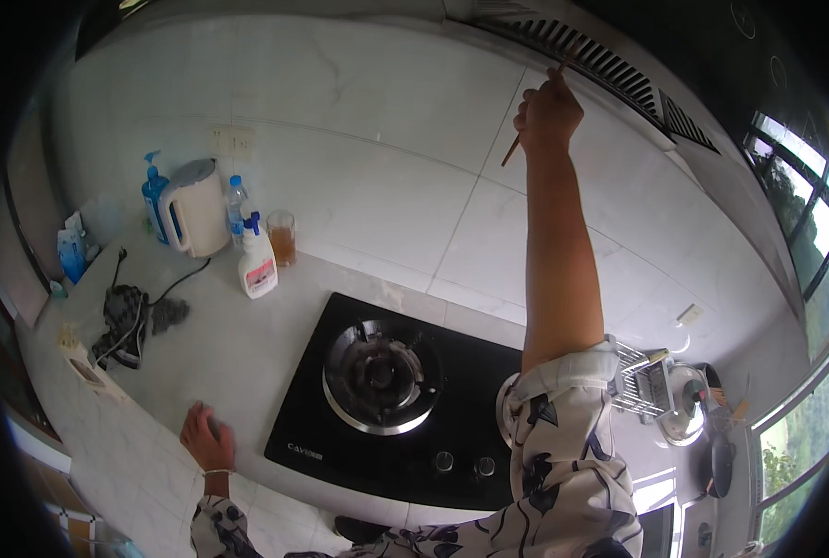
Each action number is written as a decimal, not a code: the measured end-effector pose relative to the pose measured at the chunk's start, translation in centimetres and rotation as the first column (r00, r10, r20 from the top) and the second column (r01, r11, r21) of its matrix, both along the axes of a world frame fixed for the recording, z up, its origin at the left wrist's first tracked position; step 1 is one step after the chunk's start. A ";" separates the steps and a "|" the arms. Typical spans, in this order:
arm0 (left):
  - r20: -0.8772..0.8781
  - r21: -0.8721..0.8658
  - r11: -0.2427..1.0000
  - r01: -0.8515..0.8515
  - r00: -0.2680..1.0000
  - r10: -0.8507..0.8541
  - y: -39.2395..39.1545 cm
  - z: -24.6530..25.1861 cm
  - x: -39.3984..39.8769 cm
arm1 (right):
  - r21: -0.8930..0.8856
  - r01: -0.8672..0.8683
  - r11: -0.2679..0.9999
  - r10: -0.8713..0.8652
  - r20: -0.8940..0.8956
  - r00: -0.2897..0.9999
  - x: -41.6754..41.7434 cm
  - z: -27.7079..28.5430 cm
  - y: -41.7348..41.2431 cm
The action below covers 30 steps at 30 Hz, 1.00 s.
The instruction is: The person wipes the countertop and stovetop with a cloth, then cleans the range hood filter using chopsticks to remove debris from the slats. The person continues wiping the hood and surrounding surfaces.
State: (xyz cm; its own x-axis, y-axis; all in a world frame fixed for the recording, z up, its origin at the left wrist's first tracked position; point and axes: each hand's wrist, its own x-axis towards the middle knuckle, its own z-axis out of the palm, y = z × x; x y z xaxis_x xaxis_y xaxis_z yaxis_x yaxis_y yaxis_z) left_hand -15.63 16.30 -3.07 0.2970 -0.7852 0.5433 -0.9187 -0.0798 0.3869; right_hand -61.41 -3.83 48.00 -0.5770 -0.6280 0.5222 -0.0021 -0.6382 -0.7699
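My right hand (550,111) is raised at the top right, closed around a thin brown stick (512,151). The stick's upper end is at the slotted metal grille of the range hood (595,59); whether it touches the slots I cannot tell. At the lower left, my left hand (208,438) rests on the counter (177,390) beside the black gas stove (303,418), with something dark under its fingers that I cannot make out.
A white spray bottle (257,261), a glass of brown liquid (283,240), a water bottle (236,209), a kettle (201,209) and a blue pump bottle (155,199) stand along the wall. A checked cloth (125,314) lies left; a dish rack (641,383) stands right.
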 end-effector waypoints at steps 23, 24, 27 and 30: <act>0.005 -0.002 1.000 -0.006 1.000 0.006 -0.3 -0.4 0.3 | 0.116 -0.025 0.993 0.031 -0.056 0.998 1.9 -4.0 -1.6; 0.010 -0.003 1.000 -0.012 1.000 0.012 -0.2 -0.4 0.4 | 0.098 -0.038 0.994 0.045 -0.067 0.997 2.6 -4.0 -1.4; 0.020 -0.001 1.000 -0.025 0.999 0.025 0.3 -0.2 0.9 | 0.019 -0.120 0.993 0.120 -0.026 0.992 3.6 -2.9 -1.1; -0.002 -0.015 1.000 0.003 1.000 -0.003 -0.5 -0.2 0.2 | -0.047 -0.224 0.973 0.227 0.090 0.970 3.1 1.0 0.8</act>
State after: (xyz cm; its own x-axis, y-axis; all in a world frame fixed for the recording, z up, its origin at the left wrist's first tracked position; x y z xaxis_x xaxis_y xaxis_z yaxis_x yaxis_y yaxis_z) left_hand -15.47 15.80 -3.32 0.2954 -0.7782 0.5542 -0.9183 -0.0711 0.3896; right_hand -58.29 -3.04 48.98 -0.4704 -0.7292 0.4970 0.2167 -0.6414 -0.7360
